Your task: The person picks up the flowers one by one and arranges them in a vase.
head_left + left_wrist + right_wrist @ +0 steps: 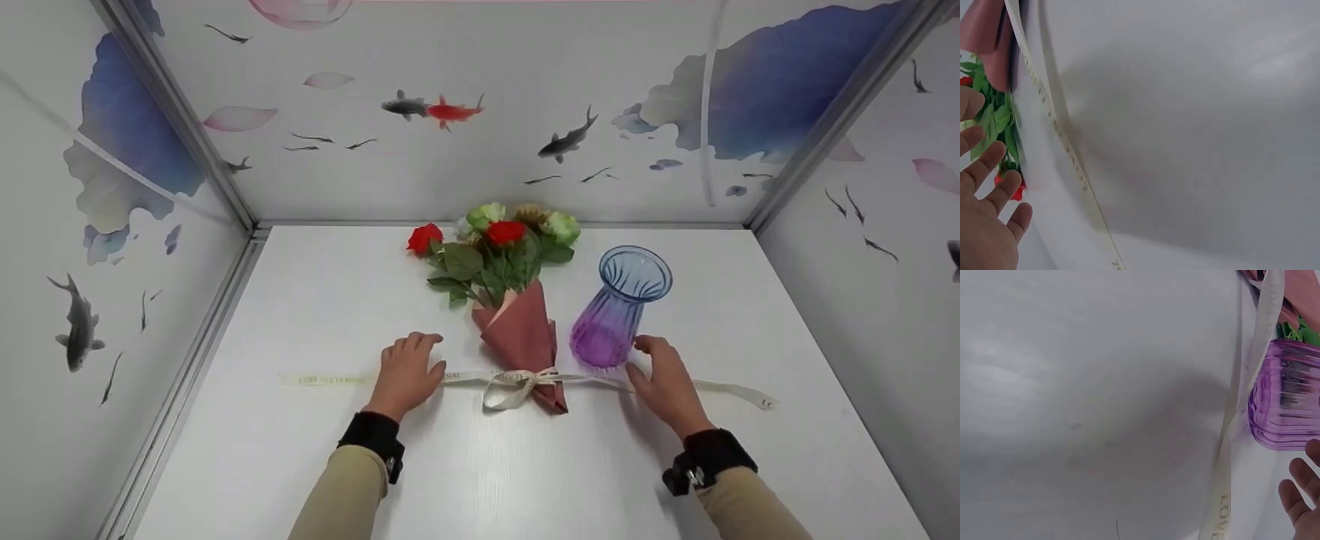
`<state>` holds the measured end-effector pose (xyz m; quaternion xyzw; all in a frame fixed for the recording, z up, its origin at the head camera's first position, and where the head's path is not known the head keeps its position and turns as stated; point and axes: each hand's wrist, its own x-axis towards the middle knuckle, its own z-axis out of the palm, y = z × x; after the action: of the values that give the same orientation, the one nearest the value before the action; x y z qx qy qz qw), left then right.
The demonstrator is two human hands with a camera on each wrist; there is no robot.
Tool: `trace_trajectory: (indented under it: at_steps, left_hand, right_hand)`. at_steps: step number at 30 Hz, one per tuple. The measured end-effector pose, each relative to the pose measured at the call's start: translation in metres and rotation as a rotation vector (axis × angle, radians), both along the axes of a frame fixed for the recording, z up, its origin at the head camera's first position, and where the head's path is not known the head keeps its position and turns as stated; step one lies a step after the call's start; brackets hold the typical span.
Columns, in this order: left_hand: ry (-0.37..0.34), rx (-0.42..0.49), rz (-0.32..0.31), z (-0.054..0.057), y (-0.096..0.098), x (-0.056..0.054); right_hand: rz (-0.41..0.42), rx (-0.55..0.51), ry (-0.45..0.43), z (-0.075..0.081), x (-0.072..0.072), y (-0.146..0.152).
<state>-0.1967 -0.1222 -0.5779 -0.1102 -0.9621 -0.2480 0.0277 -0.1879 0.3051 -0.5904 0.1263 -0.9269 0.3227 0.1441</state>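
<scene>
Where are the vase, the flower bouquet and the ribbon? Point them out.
Vase (616, 313): head view, middle of its body.
Flower bouquet (519, 319): head view, on its paper wrapping.
Ribbon (535, 379): head view, at its bow's knot.

I see the bouquet (516, 319) on the desk (480, 480), left of the vase (616, 315), the ribbon (534, 379) running before the vase.

At twelve o'clock from me a bouquet (519, 311) lies flat, its red and pale green blooms (507, 233) pointing towards twelve, its narrow end in a dusty-pink wrap (523, 330). A cream, lettered ribbon (461, 377) is tied round the wrap in a bow, its tails reaching ten and two. At one o'clock stands a ribbed glass vase (616, 307), blue above, purple below, just beside my right hand (666, 382).
</scene>
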Motion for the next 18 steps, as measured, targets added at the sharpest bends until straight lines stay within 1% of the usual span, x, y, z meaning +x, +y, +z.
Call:
trace_trajectory:
  at_steps: [4,5,10,13,18]
  left_hand:
    - [0.000,-0.022,-0.048,-0.005,0.013,-0.001]
    - [-0.001,-0.024,-0.058,-0.005,0.016,-0.001]
    - [-0.023,-0.021,-0.104,-0.006,0.031,-0.001]
    - [-0.046,-0.022,-0.120,-0.007,0.039,0.000]
    - [-0.059,-0.033,-0.144,-0.010,0.049,0.001]
  right_hand:
    - [0.047,0.061,0.086,-0.003,0.002,-0.009]
    - [0.063,0.078,0.096,-0.004,0.003,-0.011]
    - [0.109,0.130,0.056,-0.004,0.006,-0.027]
    - [0.136,0.148,0.037,-0.004,0.008,-0.036]
    - [0.190,0.167,0.000,-0.007,0.009,-0.050]
